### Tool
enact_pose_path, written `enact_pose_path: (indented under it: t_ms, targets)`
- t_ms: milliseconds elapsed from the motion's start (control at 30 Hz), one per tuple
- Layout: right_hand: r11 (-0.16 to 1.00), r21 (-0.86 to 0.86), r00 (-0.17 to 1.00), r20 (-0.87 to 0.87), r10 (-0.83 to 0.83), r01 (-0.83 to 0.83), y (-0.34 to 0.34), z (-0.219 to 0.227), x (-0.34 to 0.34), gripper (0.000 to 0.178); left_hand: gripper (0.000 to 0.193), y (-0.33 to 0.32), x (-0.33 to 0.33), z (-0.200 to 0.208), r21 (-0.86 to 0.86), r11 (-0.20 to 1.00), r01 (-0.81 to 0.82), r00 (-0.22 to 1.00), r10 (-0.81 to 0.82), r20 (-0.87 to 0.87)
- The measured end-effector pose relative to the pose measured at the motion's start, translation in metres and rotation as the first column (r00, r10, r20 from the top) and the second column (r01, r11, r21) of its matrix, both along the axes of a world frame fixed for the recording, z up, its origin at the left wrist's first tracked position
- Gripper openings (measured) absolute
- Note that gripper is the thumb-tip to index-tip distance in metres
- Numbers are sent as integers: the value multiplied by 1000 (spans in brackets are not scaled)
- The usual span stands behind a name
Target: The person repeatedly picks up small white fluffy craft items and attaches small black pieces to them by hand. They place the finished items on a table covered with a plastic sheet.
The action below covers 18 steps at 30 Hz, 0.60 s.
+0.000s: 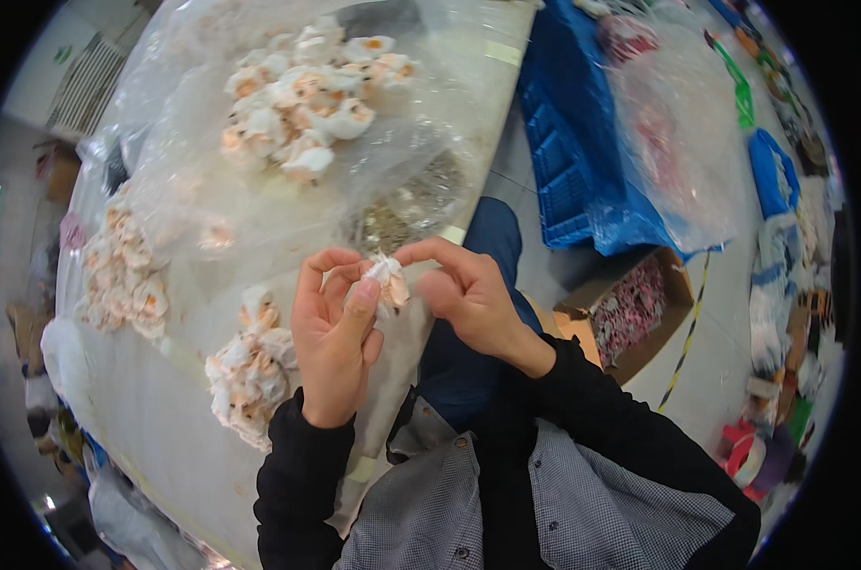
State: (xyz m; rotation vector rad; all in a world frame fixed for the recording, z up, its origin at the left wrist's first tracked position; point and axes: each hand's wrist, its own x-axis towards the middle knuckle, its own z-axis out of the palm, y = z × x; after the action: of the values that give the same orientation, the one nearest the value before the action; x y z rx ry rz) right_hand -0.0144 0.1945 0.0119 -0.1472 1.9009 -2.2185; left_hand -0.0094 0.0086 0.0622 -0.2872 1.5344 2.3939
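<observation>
A small white and peach fabric flower (pixel 389 282) is pinched between both hands above the table's edge. My left hand (pixel 331 334) grips it from the left with thumb and curled fingers. My right hand (pixel 461 293) holds its top with fingertips from the right. A pile of the same flowers (pixel 250 369) lies on the white table (pixel 155 427) just left of my left hand. More of them fill a clear plastic bag (pixel 302 90) at the far side, and another heap (pixel 122 275) lies at the left.
A blue plastic crate (pixel 568 142) stands on the floor at the right, with a large clear bag (pixel 678 142) over it. An open cardboard box (pixel 630 309) of small pink pieces sits near my right elbow. Small metal parts (pixel 402 214) lie under plastic on the table.
</observation>
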Motion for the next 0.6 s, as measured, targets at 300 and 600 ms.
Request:
enact_pose_path:
  t_ms: [300,600]
  targets:
    - [957,68,950,-154,-270,283,-4,-21,9,19,42,15,-2,-41,36,979,199,975,-194,-109]
    - [935,90,931,-162,-327,344,-13,-17,4,32,54,19,5,-53,-307,935,177,907,-276,-317]
